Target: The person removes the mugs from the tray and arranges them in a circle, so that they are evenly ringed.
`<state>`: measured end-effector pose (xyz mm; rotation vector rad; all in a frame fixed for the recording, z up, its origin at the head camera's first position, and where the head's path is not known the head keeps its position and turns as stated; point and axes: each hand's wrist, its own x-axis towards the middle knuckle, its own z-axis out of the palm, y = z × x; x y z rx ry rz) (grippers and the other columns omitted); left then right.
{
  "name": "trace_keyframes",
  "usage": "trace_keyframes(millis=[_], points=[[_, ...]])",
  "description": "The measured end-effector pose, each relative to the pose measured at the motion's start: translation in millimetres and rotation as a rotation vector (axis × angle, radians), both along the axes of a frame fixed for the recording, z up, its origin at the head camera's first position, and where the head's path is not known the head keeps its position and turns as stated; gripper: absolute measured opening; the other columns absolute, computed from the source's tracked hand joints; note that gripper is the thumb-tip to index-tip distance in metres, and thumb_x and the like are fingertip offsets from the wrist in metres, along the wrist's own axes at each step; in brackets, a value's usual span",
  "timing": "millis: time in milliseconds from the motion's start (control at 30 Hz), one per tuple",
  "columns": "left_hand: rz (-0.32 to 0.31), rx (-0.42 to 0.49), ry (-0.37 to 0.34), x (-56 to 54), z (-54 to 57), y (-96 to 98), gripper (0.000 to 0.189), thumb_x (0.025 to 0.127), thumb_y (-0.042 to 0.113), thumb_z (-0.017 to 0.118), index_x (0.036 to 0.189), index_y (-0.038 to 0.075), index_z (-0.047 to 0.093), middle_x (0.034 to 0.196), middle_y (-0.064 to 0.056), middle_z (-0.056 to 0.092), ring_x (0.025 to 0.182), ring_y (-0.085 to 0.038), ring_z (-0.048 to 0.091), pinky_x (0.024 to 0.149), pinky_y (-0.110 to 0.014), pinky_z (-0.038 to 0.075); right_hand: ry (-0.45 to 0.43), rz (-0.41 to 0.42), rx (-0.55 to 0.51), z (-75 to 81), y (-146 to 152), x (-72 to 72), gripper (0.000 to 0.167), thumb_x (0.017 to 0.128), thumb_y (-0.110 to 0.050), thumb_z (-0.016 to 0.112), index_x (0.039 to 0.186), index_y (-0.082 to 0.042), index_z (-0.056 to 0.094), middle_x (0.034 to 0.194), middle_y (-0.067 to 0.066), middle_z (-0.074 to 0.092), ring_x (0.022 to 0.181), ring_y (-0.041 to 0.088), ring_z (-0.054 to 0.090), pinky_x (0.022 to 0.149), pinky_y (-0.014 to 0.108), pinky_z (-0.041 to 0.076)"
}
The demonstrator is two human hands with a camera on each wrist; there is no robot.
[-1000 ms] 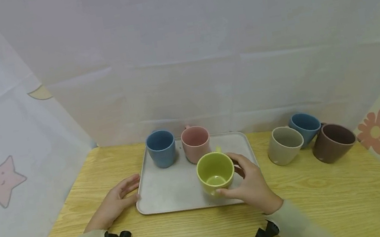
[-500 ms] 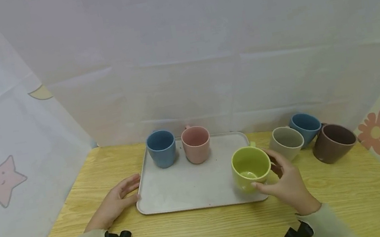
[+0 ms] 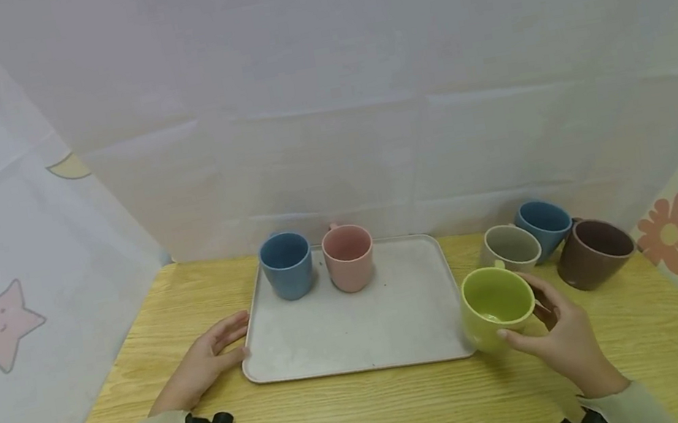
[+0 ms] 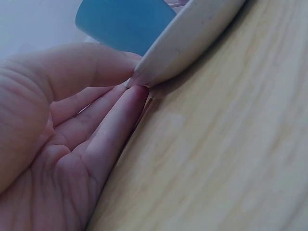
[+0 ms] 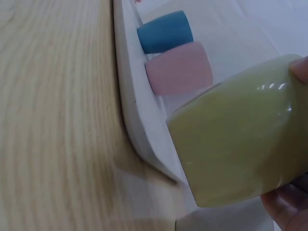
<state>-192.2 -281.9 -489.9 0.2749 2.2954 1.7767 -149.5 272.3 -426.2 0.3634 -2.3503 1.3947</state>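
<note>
Change noted: the green cup (image 3: 493,313) has travelled right, from above the tray (image 3: 364,329) half a second ago to just beyond its right near corner. The left blue cup (image 3: 290,278) and the pink cup (image 3: 351,266) have not shifted; both stand upright, side by side, on the tray's far left part. Consequence for the work, as judged: the green cup is off the tray but not yet set down, leaving two cups aboard.

Right hand (image 3: 565,346): grasping the green cup, thumb on the near side, other fingers round its right side. The cup is mouth up and appears raised off the table (image 3: 319,422).

Left hand (image 3: 204,362): fingers extended, not clenched, with thumb and fingertips touching the tray's left edge.

Edges: the green cup overlaps the tray's corner in the head view; contact cannot be confirmed. Its handle points far, towards the grey cup (image 3: 512,247), partly hidden behind it; whether the two touch cannot be told. The grey cup, right blue cup (image 3: 544,229) and brown cup (image 3: 591,256) form a close group at far right, restricting movement there.

Room: bare table lies near of the tray and at near right, around the right hand. The tray's near and right parts are bare. At far, the sheet (image 3: 323,110) limits space behind the tray.
</note>
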Motion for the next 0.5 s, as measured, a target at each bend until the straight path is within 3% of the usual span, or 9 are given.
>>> trace_keyframes(millis=[500], points=[[0.004, -0.001, -0.004, -1.4, -1.3, -0.7, 0.073, 0.097, 0.013, 0.07, 0.159, 0.004, 0.031, 0.162, -0.02, 0.03, 0.147, -0.04, 0.03, 0.096, -0.015, 0.046, -0.016, -0.098, 0.008, -19.4, 36.5, 13.3, 0.085, 0.068, 0.013, 0.088, 0.144, 0.004, 0.05, 0.133, -0.017, 0.053, 0.115, -0.007, 0.054, 0.095, 0.009, 0.045]])
